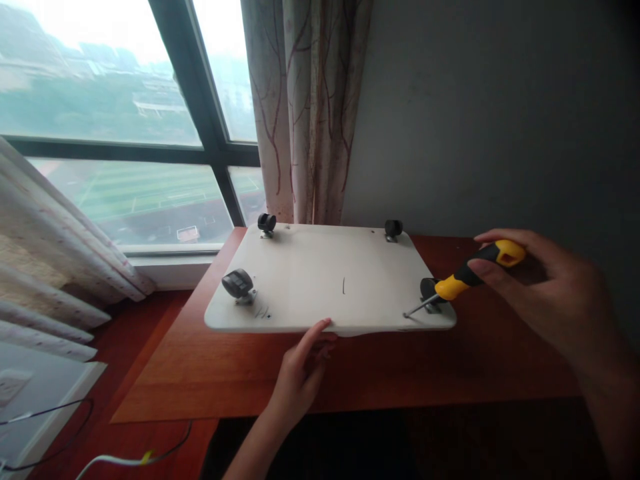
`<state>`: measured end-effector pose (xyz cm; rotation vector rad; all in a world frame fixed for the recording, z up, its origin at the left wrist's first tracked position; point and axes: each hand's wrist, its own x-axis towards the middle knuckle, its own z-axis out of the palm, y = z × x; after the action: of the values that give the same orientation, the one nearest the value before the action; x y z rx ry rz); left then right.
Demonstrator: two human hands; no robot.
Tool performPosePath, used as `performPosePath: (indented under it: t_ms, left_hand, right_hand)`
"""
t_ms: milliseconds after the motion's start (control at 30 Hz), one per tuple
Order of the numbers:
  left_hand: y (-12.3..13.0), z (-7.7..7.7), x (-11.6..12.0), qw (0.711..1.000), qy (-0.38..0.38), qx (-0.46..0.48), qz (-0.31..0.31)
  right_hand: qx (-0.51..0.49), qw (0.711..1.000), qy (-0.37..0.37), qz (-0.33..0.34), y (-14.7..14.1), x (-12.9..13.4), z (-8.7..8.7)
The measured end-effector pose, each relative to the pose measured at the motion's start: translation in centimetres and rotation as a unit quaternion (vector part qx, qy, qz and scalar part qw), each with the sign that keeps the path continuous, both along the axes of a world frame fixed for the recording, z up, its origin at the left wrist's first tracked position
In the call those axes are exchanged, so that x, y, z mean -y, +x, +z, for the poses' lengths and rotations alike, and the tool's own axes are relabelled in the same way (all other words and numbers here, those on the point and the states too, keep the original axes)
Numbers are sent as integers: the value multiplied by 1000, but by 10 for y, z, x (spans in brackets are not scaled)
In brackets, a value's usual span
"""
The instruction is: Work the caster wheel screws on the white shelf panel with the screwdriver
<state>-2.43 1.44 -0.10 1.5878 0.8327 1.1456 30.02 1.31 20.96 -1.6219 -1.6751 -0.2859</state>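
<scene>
A white board (320, 267) with rounded corners lies on the table, its four-cornered face up and a black caster near each corner. My right hand (545, 287) is wrapped round a yellow and black screwdriver (453, 287). The screwdriver slants down to the left, its tip on a small screw spot (405, 315) at the near right of the board, beside the near right caster (429, 291). With its index finger on top and the other fingers curled below, my left hand (305, 367) holds the near edge.
The near left caster (237, 283), far left caster (267, 223) and far right caster (393, 230) stand up from the board. Under it is a reddish wooden table (240, 380). A window and curtains (313, 113) are behind; cables (115, 460) lie low at the left.
</scene>
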Motion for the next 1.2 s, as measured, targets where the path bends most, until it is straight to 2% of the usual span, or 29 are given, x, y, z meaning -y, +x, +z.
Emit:
performPosePath:
  t_ms: [167,333,400,500,600,667,767,833,967,1033,1200]
  left_hand:
    - [0,1,1,1000,-2,-3,1]
    - [0,0,1,1000,-2,-8,2]
    - [1,1,0,1000,0,-9,1]
    - [1,3,1,1000,-3,-10,2]
    - [1,5,1,1000,-5,-13,4]
    - [1,6,2,1000,-2,-13,5]
    - [2,6,2,1000,2,-10,6]
    - [3,6,2,1000,5,-12,5]
    - [3,6,2,1000,9,-21,6]
    - [3,8,3,1000,8,-26,9]
    - [11,23,9,999,-8,-31,28]
  right_hand:
    - [-68,997,-41,4,-2,-4,0]
    - [-170,976,-71,119,-2,-6,-3]
    - [-134,979,-83,131,-2,-6,-2]
    - [23,996,-53,60,-2,-6,5]
    - [139,990,9,5,-5,-6,13]
    - [142,990,8,11,-6,-7,18]
    - [83,993,-61,60,-7,-7,22]
    - [79,991,-86,69,-6,-6,24]
    - [188,981,-37,-28,-6,-5,24]
    - [202,978,-25,-39,-6,-5,24]
    - [88,990,-96,45,-2,-5,28]
